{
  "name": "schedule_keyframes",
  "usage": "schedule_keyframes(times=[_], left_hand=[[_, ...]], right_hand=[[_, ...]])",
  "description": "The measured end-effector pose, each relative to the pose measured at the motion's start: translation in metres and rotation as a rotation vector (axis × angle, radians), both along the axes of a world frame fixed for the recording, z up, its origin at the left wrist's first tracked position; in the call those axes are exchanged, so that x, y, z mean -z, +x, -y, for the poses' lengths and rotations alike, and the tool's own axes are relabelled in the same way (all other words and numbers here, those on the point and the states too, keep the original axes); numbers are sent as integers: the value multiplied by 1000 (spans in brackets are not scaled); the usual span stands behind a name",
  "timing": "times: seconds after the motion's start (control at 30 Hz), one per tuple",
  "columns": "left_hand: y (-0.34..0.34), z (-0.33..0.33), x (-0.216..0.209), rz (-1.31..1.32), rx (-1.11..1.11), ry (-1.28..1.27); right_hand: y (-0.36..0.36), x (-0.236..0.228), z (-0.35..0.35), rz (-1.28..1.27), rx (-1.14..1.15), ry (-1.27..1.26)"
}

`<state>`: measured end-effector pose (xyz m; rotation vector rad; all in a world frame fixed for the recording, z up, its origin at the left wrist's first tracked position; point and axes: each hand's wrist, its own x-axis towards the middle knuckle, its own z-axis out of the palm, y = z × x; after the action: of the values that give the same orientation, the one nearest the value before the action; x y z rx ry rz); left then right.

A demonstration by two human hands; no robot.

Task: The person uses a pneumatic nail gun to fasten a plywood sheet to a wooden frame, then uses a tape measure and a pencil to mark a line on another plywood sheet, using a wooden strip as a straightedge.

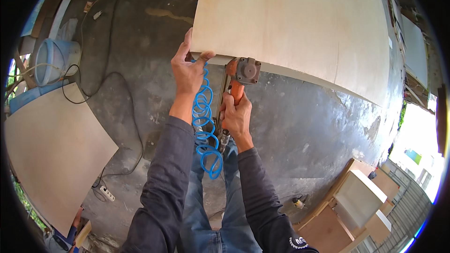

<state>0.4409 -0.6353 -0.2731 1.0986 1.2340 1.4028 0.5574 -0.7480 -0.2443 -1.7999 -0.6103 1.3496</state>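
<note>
My right hand (238, 116) is wrapped around the handle of an orange air nailer (237, 90). The nailer's dark square head sits against the near edge of a large pale plywood panel (290, 23). At the panel's near left corner, my left hand (188, 68) grips the edge, its thumb on the near side and its fingers along the left side. Some of its fingertips are hidden by the wood. A blue coiled air hose (202, 107) hangs between my forearms, below the left hand and beside the nailer. The nail tip is hidden behind the tool's head.
A pale board (58, 145) lies at the left, near a light blue bucket (56, 61). Dark cables cross the grey floor (140, 93) to a white power strip (107, 193). Wooden boxes (361, 197) stand at the lower right, with a small power tool (298, 202) nearby.
</note>
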Motion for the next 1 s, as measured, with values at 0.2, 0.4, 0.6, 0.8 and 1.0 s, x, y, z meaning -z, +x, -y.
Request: schedule_keyframes(times=[0.2, 0.4, 0.6, 0.8, 1.0], left_hand=[[-2, -1, 2, 67, -6, -26], [-4, 1, -1, 101, 22, -67], [-2, -1, 0, 110, 6, -85], [0, -1, 0, 128, 14, -66], [-3, 0, 0, 100, 15, -54]], right_hand=[[15, -45, 41, -65, 78, -38], [65, -131, 63, -156, 110, -69], [91, -159, 25, -112, 176, 41], [94, -146, -4, -166, 109, 57], [93, -140, -9, -155, 35, 51]])
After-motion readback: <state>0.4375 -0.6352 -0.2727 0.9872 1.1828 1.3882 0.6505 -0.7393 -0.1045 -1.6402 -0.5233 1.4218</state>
